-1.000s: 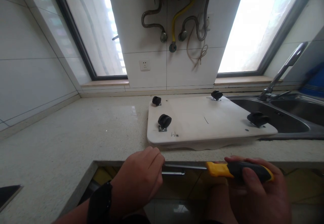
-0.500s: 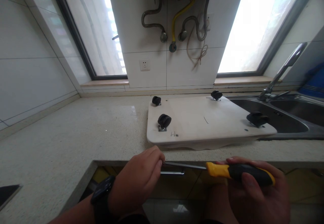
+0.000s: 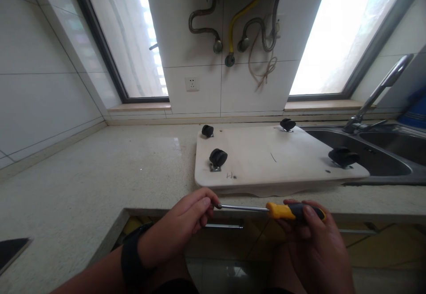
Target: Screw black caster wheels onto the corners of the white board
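My right hand (image 3: 319, 245) is wrapped around the yellow and black handle of a screwdriver (image 3: 282, 210), held level in front of the counter edge. Its metal shaft points left, and the tip meets the fingertips of my left hand (image 3: 189, 214). Those left fingers are pinched together at the tip; whatever small thing they hold there is too small to make out. Just beyond both hands a white board (image 3: 249, 152) lies on the counter. Black casters (image 3: 218, 157) on metal plates stand up near its corners.
Behind the board's right end is a steel double sink (image 3: 382, 158) with a tall faucet (image 3: 379, 92). The pale stone counter (image 3: 143, 161) runs left to the tiled wall. Hoses (image 3: 203, 30) hang over it. Drawer handles (image 3: 224, 226) show below the counter edge.
The screwdriver and my right hand have moved left and slightly up. My left hand has turned, so its thumb and curled fingers show more. The view has shifted slightly.
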`<control>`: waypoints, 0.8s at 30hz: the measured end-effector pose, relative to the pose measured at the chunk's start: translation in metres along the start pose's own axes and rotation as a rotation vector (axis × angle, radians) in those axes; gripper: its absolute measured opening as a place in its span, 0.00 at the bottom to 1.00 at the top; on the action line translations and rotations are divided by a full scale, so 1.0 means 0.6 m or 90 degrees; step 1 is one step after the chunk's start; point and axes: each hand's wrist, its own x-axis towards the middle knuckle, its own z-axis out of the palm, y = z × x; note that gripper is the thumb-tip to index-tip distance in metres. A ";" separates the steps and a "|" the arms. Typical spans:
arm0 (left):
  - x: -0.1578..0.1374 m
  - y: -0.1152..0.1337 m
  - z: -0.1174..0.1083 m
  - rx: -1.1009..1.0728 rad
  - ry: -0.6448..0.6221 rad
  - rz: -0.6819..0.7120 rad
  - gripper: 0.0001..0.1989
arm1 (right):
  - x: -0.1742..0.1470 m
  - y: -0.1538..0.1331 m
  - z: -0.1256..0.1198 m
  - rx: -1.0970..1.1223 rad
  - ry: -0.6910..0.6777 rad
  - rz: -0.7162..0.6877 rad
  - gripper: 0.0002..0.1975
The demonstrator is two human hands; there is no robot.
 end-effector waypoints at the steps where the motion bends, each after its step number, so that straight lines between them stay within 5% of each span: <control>1: 0.002 -0.002 -0.001 -0.014 0.001 0.005 0.17 | 0.000 -0.001 0.002 0.007 0.005 0.007 0.22; 16: 0.018 0.002 -0.011 -0.166 -0.003 -0.004 0.13 | 0.032 -0.028 -0.015 0.028 0.063 -0.016 0.15; 24: 0.020 0.013 -0.011 -0.068 0.003 -0.052 0.13 | 0.047 -0.025 -0.028 -0.015 0.060 -0.038 0.12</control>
